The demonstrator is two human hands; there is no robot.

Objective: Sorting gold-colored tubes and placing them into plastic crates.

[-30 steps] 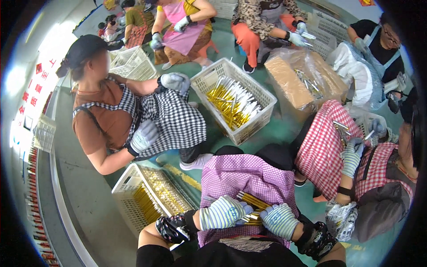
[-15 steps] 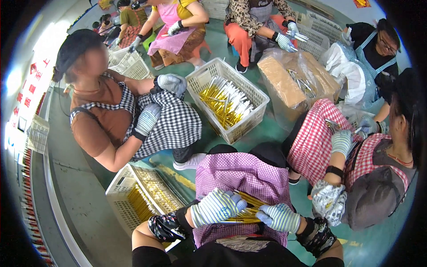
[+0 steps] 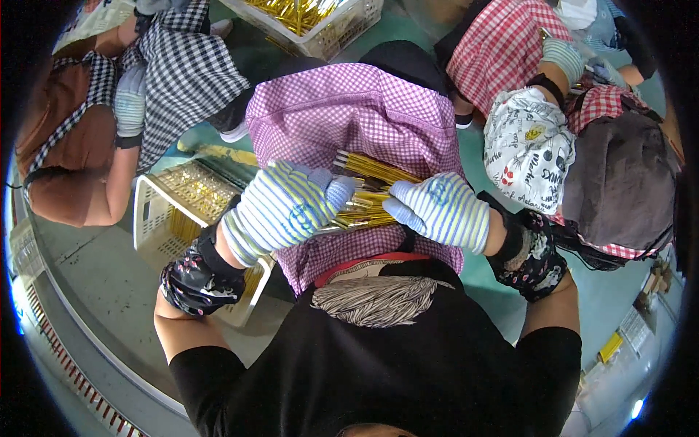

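Observation:
A loose bundle of thin gold-coloured rods point(image 3: 386, 169), some with silvery parts, lies across the purple checked apron point(image 3: 328, 109) on my lap. My left hand point(image 3: 287, 207), in a striped knit glove, is closed at the bundle's left end, with rod ends coming out by its thumb. From the other side my right hand point(image 3: 444, 213), gloved alike, grips the right end of the rods. Both hands stay low over the lap, a short gap apart. The palms and the inner fingers are hidden, so how many rods each holds does not show.
Beside my left forearm stands a white plastic crate point(image 3: 149, 218) with more gold rods. Another crate point(image 3: 342, 29) of rods is ahead of my knees. One co-worker in a black-and-white checked apron point(image 3: 193, 69) sits at left, another in a red checked apron point(image 3: 502, 44) at right.
The view has tipped down toward my lap, so the far co-workers and the cardboard box have left the picture. Both hands still hold the rods at the lap.

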